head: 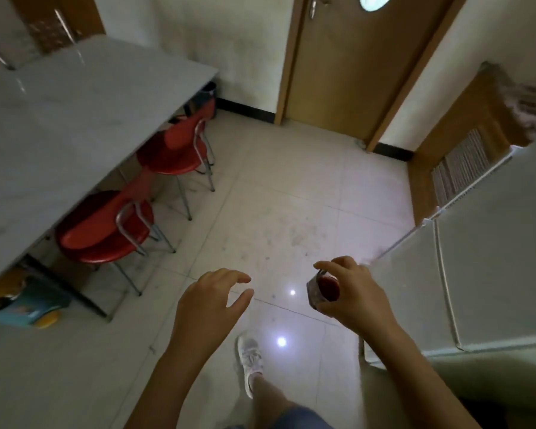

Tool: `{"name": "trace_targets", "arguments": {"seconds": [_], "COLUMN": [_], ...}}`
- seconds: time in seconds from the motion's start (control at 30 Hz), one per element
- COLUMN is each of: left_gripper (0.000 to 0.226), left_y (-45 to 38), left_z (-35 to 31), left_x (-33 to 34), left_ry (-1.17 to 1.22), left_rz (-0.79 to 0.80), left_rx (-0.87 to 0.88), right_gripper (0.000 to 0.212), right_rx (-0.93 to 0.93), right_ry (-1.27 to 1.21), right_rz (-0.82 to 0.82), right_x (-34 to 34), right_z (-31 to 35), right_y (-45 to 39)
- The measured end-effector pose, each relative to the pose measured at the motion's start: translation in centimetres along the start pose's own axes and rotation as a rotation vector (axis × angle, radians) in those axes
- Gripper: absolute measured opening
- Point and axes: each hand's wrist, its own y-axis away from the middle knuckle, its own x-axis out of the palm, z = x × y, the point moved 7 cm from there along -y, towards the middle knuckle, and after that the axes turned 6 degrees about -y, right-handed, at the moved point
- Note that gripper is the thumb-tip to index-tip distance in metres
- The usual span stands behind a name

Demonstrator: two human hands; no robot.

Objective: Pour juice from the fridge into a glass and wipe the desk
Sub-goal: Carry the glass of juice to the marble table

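Note:
My right hand (350, 292) grips a small clear glass (322, 291) with dark red juice in it, held over the floor at waist height. My left hand (211, 300) hovers beside it, a short gap away, fingers spread and holding nothing. The white fridge (492, 243) stands close on my right, its door shut. The grey marble-look desk (75, 113) fills the upper left. No juice container and no cloth are in view.
Two red chairs (106, 230) (174, 150) are tucked at the desk's near side. A colourful box (25, 305) lies under the desk. A wooden door (353, 57) is ahead. My foot in a white shoe (249, 363) steps on the pale tiled floor (276, 212).

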Motion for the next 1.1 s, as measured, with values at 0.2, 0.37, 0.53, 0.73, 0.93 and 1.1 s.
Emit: {"name": "trace_targets", "arguments": {"seconds": [0.2, 0.37, 0.53, 0.73, 0.93, 1.1], "left_gripper": [0.032, 0.017, 0.015, 0.012, 0.017, 0.015], "left_y": [-6.9, -10.8, -13.1, -17.0, -22.5, -26.1], "left_z": [5.7, 10.8, 15.7, 22.4, 29.9, 35.3], "left_x": [-3.6, -6.4, -9.2, -12.4, -15.3, -18.1], "left_ry": [-0.036, -0.05, -0.049, -0.097, -0.073, -0.12], "left_rz": [-0.104, -0.159, -0.229, -0.305, -0.358, -0.39], "left_rx": [-0.197, -0.371, -0.545, -0.683, -0.722, -0.774], "right_gripper": [0.055, 0.058, 0.058, 0.058, 0.058, 0.058], "right_rx": [-0.195, -0.364, -0.506, -0.626, -0.683, -0.722], "right_ry": [0.02, 0.043, 0.04, 0.054, 0.074, 0.065], "right_rz": [0.149, 0.26, 0.314, 0.378, 0.405, 0.41], "right_x": [3.2, 5.4, 7.9, 11.6, 15.2, 18.8], "right_z": [5.9, 11.8, 17.9, 25.7, 33.4, 39.2], "right_y": [-12.3, -20.8, -27.7, -35.3, -42.5, -48.4]}}
